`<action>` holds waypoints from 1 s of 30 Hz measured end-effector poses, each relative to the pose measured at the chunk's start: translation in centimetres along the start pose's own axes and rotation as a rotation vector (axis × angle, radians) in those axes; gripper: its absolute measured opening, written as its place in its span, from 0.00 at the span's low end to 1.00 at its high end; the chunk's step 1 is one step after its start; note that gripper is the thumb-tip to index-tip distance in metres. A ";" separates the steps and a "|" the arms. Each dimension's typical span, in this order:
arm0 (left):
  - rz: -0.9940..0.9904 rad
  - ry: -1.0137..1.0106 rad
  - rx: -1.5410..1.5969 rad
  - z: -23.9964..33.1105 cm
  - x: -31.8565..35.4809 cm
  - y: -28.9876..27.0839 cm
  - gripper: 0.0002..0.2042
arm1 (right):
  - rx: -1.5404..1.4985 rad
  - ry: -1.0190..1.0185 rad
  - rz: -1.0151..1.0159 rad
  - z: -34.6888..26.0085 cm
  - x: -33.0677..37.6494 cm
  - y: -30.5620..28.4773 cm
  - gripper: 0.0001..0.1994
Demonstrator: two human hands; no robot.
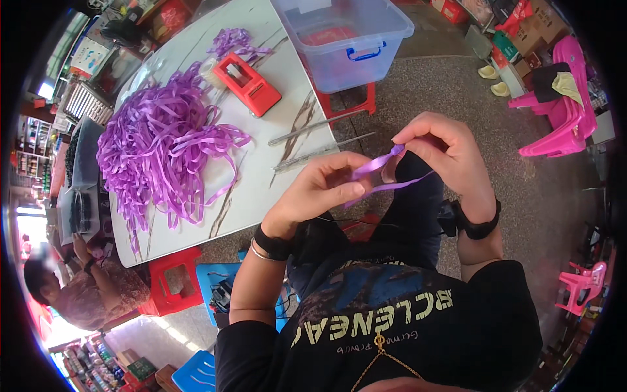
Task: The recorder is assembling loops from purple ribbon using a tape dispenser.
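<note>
Left hand (323,186) and right hand (441,147) pinching a purple ribbon strip (379,173) between fingertips above the lap, heap of purple ribbons (160,147) on white table (261,176) far left, red cutter (248,83) beyond

The purple ribbon (375,166) looks smooth and shiny. The worktop (261,170) is glossy. The red stool (171,282) is plastic.

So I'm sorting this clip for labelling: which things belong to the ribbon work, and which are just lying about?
In use: left hand, right hand, purple ribbon strip pinched between them, purple ribbon pile, red tool.

Lying about: clear plastic bin, pink chairs, red stool, two metal rods.
</note>
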State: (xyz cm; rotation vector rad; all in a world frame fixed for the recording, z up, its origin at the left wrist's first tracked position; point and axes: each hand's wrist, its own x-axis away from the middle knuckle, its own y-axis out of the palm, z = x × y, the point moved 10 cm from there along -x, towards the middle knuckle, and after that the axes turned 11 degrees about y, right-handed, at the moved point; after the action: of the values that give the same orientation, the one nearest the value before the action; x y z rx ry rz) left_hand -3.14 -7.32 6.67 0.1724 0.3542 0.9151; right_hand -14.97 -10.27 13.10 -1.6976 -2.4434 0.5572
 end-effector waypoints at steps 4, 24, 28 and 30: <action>-0.052 -0.071 0.043 -0.5 -1.3 1.1 0.12 | 0.059 0.024 -0.048 0.9 -0.2 0.5 0.04; 0.274 0.124 -0.126 0.3 -6.1 -1.6 0.10 | -0.586 0.422 -0.149 6.0 1.9 5.3 0.09; 0.280 0.111 0.065 1.4 -5.6 -1.9 0.11 | -0.327 0.311 -0.163 7.4 3.7 5.6 0.09; 0.257 0.127 0.222 2.2 -5.6 -1.5 0.11 | -0.248 0.317 -0.178 9.3 5.1 5.6 0.09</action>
State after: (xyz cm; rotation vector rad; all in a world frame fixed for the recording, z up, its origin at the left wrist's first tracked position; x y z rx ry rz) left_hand -4.32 -12.71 9.58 0.3712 0.5614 1.1429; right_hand -14.65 -6.06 1.86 -1.4846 -2.4685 -0.0368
